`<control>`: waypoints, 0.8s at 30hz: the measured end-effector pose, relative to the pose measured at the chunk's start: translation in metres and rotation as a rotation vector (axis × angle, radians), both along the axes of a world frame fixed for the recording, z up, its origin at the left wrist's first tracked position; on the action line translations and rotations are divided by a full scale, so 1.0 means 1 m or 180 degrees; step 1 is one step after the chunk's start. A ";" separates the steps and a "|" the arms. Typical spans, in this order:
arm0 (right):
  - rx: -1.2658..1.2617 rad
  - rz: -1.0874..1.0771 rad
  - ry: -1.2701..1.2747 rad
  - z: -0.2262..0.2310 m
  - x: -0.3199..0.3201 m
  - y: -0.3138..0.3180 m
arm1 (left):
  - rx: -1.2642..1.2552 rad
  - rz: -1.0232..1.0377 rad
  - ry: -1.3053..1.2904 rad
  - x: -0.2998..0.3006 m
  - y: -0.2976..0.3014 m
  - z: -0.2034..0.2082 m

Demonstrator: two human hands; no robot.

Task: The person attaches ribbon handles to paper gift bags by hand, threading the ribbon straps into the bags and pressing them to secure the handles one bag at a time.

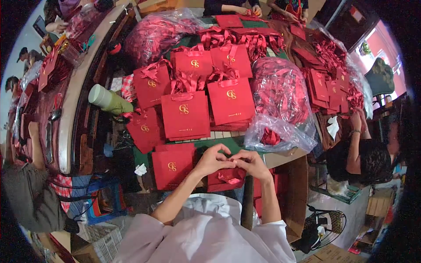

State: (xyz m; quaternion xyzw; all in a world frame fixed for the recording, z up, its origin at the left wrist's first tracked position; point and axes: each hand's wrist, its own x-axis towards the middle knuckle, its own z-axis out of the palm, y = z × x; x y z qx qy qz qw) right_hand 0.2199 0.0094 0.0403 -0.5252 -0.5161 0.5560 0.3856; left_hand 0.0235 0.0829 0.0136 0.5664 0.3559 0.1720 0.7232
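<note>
Red card bag (220,184), likely light, stiff, creasable; best held by its top edge. Left hand (213,161), right hand (251,164) meet above; can't tell if either grip is closed.

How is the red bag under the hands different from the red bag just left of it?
The right bag shows a loose ribbon; the left bag shows none. The left bag shows a gold mark; no gold mark shows on the right bag. Both are red.
</note>
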 end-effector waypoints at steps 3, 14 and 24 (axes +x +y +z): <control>0.0035 -0.0004 0.0075 -0.007 0.001 -0.003 | -0.0078 0.0009 -0.0109 0.002 -0.001 0.000; 0.0009 -0.1481 0.0556 0.003 0.004 0.000 | 0.1192 0.0552 0.0064 -0.026 -0.017 0.021; 0.0328 -0.2139 0.0345 0.005 -0.005 0.029 | 0.1885 0.0186 0.0622 -0.050 -0.041 0.040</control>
